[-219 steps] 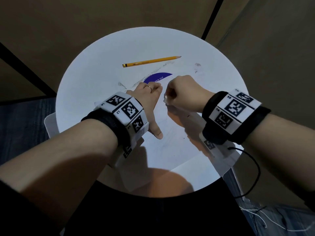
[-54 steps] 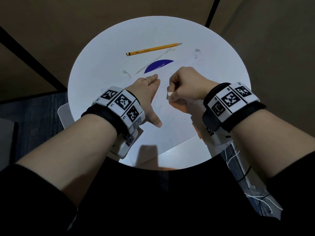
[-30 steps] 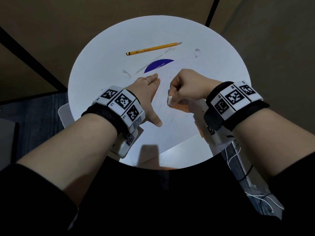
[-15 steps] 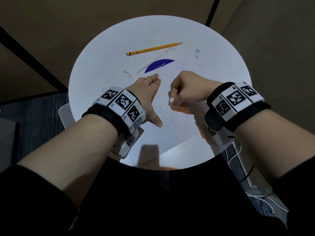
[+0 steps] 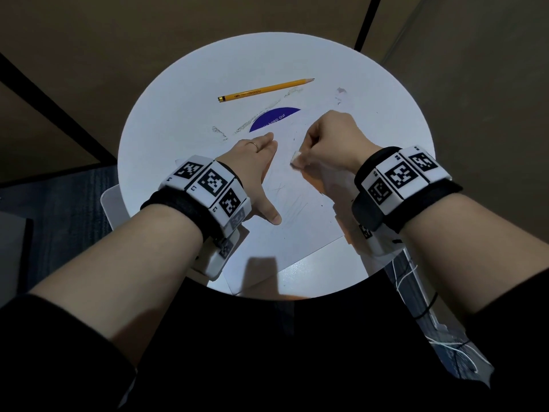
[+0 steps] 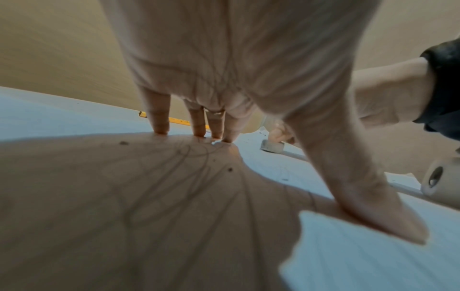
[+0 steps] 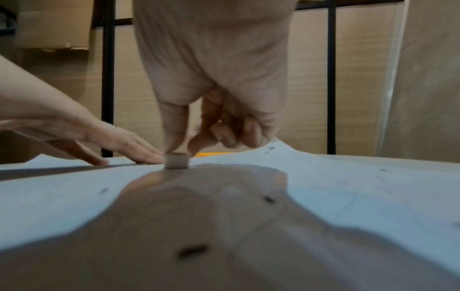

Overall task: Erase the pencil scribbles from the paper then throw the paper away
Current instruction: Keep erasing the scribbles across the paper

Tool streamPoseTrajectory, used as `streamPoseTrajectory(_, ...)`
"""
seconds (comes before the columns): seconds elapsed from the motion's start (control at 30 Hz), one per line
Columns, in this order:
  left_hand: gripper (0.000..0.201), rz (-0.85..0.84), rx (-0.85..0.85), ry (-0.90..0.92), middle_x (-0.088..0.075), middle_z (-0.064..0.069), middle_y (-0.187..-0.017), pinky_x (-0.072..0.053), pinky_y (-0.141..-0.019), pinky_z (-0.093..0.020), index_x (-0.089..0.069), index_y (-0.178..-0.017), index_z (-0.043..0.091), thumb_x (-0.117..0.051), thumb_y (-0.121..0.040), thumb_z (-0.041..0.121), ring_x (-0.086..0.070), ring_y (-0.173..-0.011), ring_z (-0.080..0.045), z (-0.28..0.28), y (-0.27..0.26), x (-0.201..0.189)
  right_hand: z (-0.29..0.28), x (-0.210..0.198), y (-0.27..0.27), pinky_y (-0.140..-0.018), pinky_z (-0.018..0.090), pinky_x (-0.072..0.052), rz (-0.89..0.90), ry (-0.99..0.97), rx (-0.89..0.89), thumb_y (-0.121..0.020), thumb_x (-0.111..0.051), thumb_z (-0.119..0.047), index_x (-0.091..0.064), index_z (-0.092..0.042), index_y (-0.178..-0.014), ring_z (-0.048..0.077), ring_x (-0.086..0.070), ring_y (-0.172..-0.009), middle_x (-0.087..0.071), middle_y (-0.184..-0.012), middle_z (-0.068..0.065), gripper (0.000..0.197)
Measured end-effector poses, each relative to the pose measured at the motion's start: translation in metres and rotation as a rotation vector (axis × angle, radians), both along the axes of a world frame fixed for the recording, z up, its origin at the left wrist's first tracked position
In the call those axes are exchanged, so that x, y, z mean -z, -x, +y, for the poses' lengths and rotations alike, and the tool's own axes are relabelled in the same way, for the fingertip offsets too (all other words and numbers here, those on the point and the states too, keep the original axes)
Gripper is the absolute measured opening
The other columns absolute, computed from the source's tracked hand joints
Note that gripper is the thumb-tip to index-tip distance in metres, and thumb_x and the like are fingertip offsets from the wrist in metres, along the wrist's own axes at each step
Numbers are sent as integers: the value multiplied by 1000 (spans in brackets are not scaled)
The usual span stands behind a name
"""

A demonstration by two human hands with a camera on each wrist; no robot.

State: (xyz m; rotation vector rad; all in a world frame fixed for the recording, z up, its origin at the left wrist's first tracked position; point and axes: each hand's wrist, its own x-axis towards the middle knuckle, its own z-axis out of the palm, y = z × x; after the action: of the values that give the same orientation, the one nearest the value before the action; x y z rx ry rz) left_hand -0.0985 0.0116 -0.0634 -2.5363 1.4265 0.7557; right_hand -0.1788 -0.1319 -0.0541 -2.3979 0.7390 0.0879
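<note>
A white sheet of paper (image 5: 300, 230) with faint pencil scribbles (image 5: 292, 203) lies on the round white table (image 5: 184, 114). My left hand (image 5: 255, 168) lies flat on the paper's left part, fingers straight, thumb spread, pressing it down. The same left hand (image 6: 239, 82) touches the sheet with its fingertips in the left wrist view. My right hand (image 5: 329, 144) pinches a small white eraser (image 5: 295, 159) between thumb and forefinger. The eraser (image 7: 176, 160) stands on the paper just right of the left fingers, and the eraser (image 6: 272, 146) shows there too.
A yellow pencil (image 5: 266, 90) lies at the far side of the table. A blue printed patch (image 5: 274, 118) shows at the paper's far edge, with eraser crumbs (image 5: 261, 114) strewn near it. Dark crumbs (image 7: 191, 251) dot the sheet. White cables (image 5: 416, 281) hang off the right.
My right hand has shifted the eraser slightly back and forth over the paper, ending a little farther from me. The left hand has stayed pressed in place.
</note>
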Motion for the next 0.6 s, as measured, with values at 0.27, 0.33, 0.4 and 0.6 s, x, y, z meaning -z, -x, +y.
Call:
streamPoseTrajectory(0.27,135,10,-10,7,12,12,-157,-22,-113,-37,5,-151,19,-81,-54,59,1,-145,-13,1,-1,2,4,2,2,-55,11,-34,3,42,-103,-73,-76,-22,-65,-8,-90,11,-50,-77,-56,-82,-3,24)
streamPoseTrajectory(0.33,136,17,-11,14,12,12,-157,-23,-113,-36,4,-151,19,-82,-54,58,1,-144,-12,2,-1,2,3,3,1,-55,9,-32,-4,75,-123,-75,-75,-19,-64,-8,-91,12,-49,-81,-55,-86,-2,23)
streamPoseTrajectory(0.4,136,19,-13,17,12,12,-157,-23,-113,-37,5,-151,19,-82,-54,58,1,-144,-12,1,-2,2,-1,2,1,-53,9,-31,-45,101,-63,-74,-75,-15,-62,-7,-88,13,-48,-81,-55,-86,1,21)
streamPoseTrajectory(0.6,142,-13,-75,4,8,3,-158,-25,-114,-39,5,-150,9,-83,-51,57,0,-145,-18,2,2,-3,-23,-3,1,-44,2,-34,-101,48,179,-59,-82,-3,-42,-17,-58,5,-41,-65,-46,-68,-6,42)
